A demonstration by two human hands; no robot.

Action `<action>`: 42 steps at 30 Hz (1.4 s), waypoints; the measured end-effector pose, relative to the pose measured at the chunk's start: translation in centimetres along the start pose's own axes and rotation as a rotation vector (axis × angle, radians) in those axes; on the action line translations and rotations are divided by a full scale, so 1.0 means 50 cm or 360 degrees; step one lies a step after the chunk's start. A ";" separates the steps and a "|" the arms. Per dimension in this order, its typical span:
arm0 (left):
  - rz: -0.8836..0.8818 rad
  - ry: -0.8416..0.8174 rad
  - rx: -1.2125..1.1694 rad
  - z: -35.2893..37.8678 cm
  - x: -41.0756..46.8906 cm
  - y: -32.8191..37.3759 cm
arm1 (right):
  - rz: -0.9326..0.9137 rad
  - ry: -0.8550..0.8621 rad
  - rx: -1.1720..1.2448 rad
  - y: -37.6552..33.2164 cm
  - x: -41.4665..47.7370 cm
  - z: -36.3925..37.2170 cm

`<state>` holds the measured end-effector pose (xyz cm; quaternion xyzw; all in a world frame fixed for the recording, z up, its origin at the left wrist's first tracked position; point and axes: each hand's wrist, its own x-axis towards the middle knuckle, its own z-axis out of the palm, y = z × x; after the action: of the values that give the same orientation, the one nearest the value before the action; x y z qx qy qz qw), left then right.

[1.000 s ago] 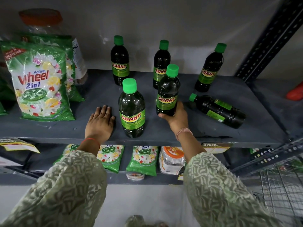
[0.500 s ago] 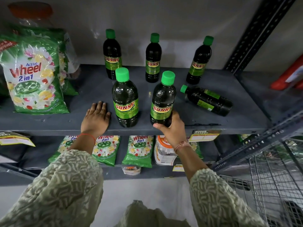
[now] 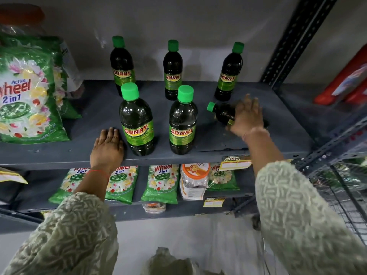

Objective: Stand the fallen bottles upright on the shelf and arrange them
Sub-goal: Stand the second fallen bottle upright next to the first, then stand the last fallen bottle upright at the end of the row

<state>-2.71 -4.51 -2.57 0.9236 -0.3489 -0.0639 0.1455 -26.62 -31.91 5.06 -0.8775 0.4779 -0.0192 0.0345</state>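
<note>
Wrap spread right hand round fallen bottle, tip upright gently on shelf; flat, empty left hand bracing.

Wall: plain grey-white, behind the rack, evenly lit.
Rack upright: dark perforated metal, far right.
Floor: pale, below the lower boards.
Wire basket: dark mesh, near right.
Price tag: yellow, on the front edge.

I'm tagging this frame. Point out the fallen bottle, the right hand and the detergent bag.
Fallen bottle (image 3: 222,113): head view, dark shoulder.
Right hand (image 3: 247,118): head view, back.
Detergent bag (image 3: 27,96): head view, front.
</note>
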 end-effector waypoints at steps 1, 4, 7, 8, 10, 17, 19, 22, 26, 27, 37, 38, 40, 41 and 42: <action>0.0003 0.0014 0.0002 0.002 -0.001 -0.001 | 0.0026 -0.0183 -0.0050 0.015 0.023 -0.011; 0.0003 0.0047 0.0009 0.004 -0.003 -0.004 | -0.0024 -0.0335 -0.0053 0.027 0.040 -0.024; 0.0005 0.0076 0.0022 0.007 -0.005 -0.003 | 0.0116 -0.0255 0.0219 0.021 0.041 -0.006; -0.0004 0.0083 0.0020 0.007 -0.006 -0.001 | 0.0160 -0.0196 0.0295 0.018 0.047 0.004; -0.0025 0.0100 0.0014 0.008 -0.007 0.001 | 0.0210 0.0008 0.0402 -0.001 0.052 0.015; -0.0034 0.0093 0.0050 0.006 -0.009 0.000 | 0.0287 0.0703 0.1592 -0.096 0.021 0.052; -0.0034 0.0091 0.0048 0.007 -0.009 -0.001 | 0.0265 0.0738 0.1694 -0.109 0.015 0.077; -0.0037 0.0090 0.0038 0.007 -0.007 0.000 | 0.0229 0.0752 0.1775 -0.113 0.014 0.101; -0.0036 0.0077 0.0027 0.005 -0.007 0.001 | 0.0205 0.0739 0.1946 -0.108 0.005 0.112; -0.0033 0.0076 0.0025 0.004 -0.008 0.002 | 0.0210 0.0696 0.2029 -0.109 0.000 0.114; -0.0023 0.0082 0.0022 0.002 -0.011 -0.005 | 0.0305 0.0500 0.1923 -0.104 -0.002 0.122; -0.0016 0.0089 0.0013 0.001 -0.009 -0.002 | 0.0270 0.0378 0.1983 -0.091 0.002 0.118; -0.0022 0.0099 -0.0009 0.001 -0.006 0.005 | 0.0177 0.0153 0.2003 -0.066 0.019 0.113; -0.0028 0.0100 -0.0016 0.001 -0.006 0.006 | 0.0119 0.0049 0.1985 -0.055 0.027 0.113; -0.0033 0.0098 -0.0015 0.001 -0.008 0.006 | 0.0060 -0.0047 0.1958 -0.046 0.032 0.115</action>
<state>-3.21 -4.50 -2.53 0.9279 -0.3345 -0.0385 0.1599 -23.45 -31.78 -0.50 -0.6882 0.3942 -0.2786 0.5416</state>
